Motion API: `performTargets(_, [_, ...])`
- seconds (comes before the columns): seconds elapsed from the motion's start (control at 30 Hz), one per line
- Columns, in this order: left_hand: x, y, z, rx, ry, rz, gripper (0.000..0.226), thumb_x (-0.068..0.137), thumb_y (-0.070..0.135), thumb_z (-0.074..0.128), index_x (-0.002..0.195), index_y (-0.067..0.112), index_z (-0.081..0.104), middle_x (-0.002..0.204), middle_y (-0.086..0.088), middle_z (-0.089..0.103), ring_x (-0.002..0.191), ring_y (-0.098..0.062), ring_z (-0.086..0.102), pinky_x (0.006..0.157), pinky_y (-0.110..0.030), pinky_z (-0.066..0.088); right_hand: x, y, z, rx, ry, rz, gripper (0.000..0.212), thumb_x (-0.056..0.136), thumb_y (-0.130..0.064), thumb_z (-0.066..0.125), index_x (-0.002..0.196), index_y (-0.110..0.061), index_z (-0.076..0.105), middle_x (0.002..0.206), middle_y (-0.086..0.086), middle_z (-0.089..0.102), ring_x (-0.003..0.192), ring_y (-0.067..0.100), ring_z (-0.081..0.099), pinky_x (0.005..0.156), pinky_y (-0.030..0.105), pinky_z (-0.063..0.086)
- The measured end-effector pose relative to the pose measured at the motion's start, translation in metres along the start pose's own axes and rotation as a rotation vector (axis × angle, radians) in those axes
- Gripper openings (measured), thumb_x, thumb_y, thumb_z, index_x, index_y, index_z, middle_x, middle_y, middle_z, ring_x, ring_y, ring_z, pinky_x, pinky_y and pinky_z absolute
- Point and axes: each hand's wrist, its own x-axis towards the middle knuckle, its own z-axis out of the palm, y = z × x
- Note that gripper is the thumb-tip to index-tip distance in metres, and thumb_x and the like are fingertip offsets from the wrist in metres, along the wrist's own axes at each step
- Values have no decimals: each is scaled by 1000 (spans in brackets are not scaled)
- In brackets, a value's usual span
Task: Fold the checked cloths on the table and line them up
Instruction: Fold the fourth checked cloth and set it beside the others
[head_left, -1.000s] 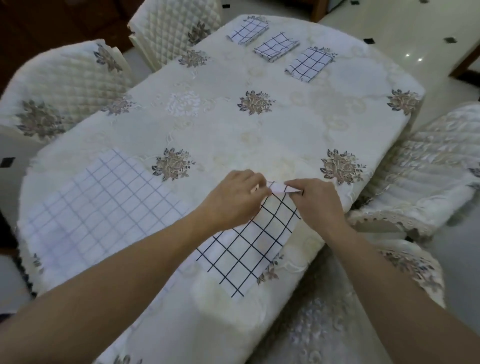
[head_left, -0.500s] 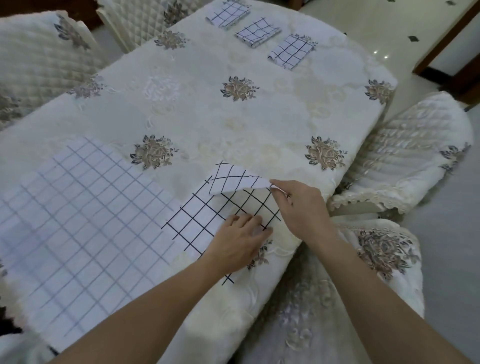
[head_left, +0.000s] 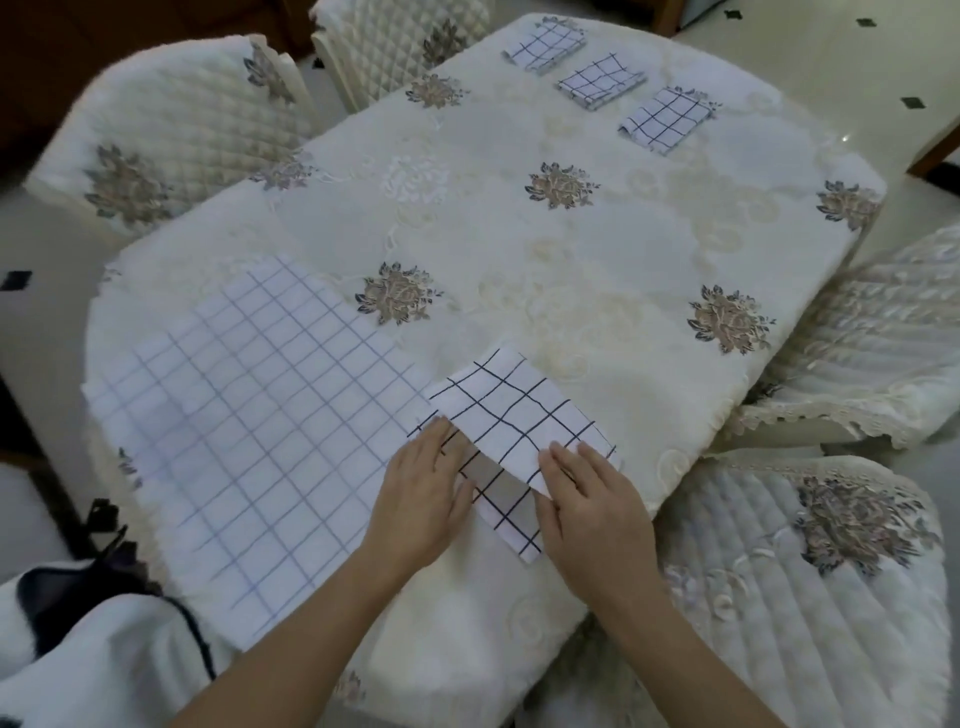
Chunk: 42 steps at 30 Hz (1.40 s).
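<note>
Though earlier lifted, cloth (head_left: 519, 410) lies folded.

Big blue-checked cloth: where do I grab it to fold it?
Probably take the big blue-checked cloth by its left and near corners, coming from the near-left side. It lies flat and those corners look free, while the small black-checked cloth sits at its right corner.

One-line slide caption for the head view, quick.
Left hand and right hand press a black-checked cloth beside a spread blue-checked cloth; three folded cloths beyond.
</note>
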Motion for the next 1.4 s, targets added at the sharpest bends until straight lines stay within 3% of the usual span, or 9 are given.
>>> performTargets(0.13, [-16, -14, -9, -25, 58, -107, 58, 98, 26, 54, 151, 15, 34, 159, -6, 30, 144, -20, 32, 114, -37, 33, -11, -15, 15, -47, -47, -5, 41, 90, -28, 53, 126, -12, 67, 128, 4, 66, 125, 32, 57, 99, 46, 49])
performTargets(0.3, [-28, -24, -7, -109, 95, -251, 54, 97, 19, 51, 149, 10, 36, 154, -13, 36, 139, -27, 37, 111, -43, 40, -26, -24, 35, -58, -47, -15, 38, 92, -30, 50, 120, -15, 70, 125, 2, 69, 121, 31, 60, 95, 45, 52])
performTargets(0.43, [-21, -30, -1, -14, 52, -81, 59, 88, 16, 60, 145, 13, 44, 153, -13, 39, 137, -28, 41, 109, -45, 41, -38, -21, 46, -83, -12, -21, 33, 95, -31, 51, 116, -15, 72, 124, 2, 69, 118, 31, 61, 94, 45, 53])
performTargets(0.57, [-14, -35, 4, 102, -47, 72, 55, 89, 28, 40, 143, 22, 48, 156, -7, 38, 143, -25, 36, 113, -48, 35, -44, -17, 50, -96, 4, -25, 35, 99, -34, 49, 113, -14, 73, 124, 3, 69, 118, 32, 62, 94, 45, 52])
performTargets(0.77, [-10, -46, 6, 77, -94, 73, 53, 94, 36, 38, 140, 16, 53, 152, -11, 44, 142, -28, 39, 113, -48, 37, -46, -17, 53, -92, 13, -64, 32, 100, -34, 50, 112, -17, 73, 127, 2, 67, 117, 31, 60, 89, 44, 53])
performTargets(1.2, [-8, -50, 8, 19, -41, 111, 39, 90, 21, 66, 129, 16, 62, 141, -15, 52, 128, -32, 48, 104, -43, 45, -51, -17, 55, -41, 127, -187, 15, 97, -23, 62, 102, -17, 75, 118, 0, 71, 107, 30, 64, 84, 41, 51])
performTargets(1.4, [-10, -50, 10, -2, -22, 100, 35, 92, 22, 65, 126, 14, 63, 140, -14, 51, 128, -30, 47, 102, -41, 45, -54, -15, 57, -42, 159, -259, 16, 97, -21, 62, 105, -15, 74, 119, 2, 70, 105, 30, 65, 82, 41, 52])
